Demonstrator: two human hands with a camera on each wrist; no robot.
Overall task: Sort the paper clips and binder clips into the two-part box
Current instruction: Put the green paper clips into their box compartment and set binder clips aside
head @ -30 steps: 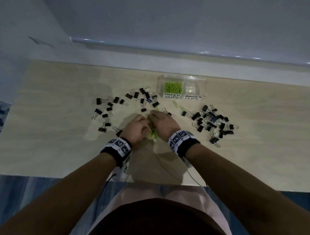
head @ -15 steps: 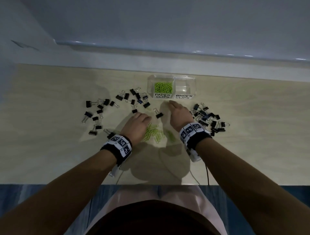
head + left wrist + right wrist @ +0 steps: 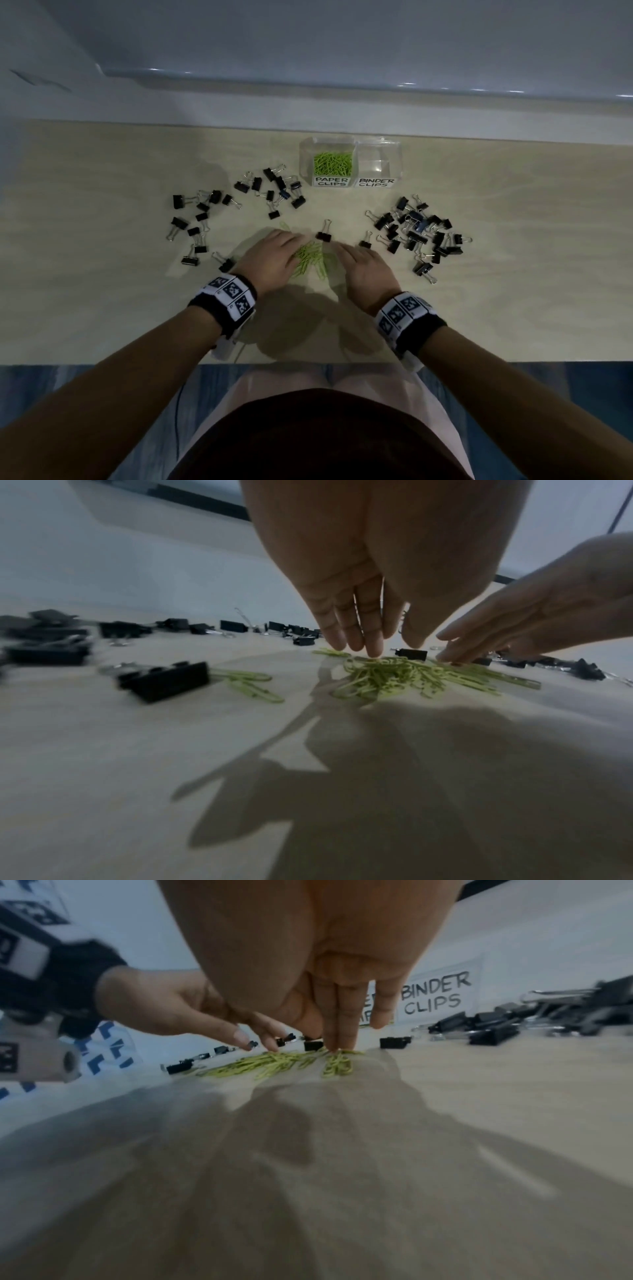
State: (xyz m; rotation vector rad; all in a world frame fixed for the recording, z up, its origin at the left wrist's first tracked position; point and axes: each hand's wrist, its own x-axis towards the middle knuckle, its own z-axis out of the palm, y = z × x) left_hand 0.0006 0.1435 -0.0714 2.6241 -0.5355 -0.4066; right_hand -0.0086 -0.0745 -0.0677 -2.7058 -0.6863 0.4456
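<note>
A loose heap of green paper clips lies on the table between my hands. My left hand has straight fingers touching the heap's left side. My right hand has straight fingers touching its right side. Neither holds anything. The clear two-part box stands behind them, with green clips in the part labelled PAPER CLIPS and nothing in the part labelled BINDER CLIPS. Black binder clips lie scattered at the left, middle and right.
One binder clip lies just beyond the heap, another beside my left wrist. A white ledge and wall run behind the box. The table's front edge is close to my body.
My right hand came back from near the box to the heap's right side. My left hand stayed on the heap's left side. The head view shifted a little.
</note>
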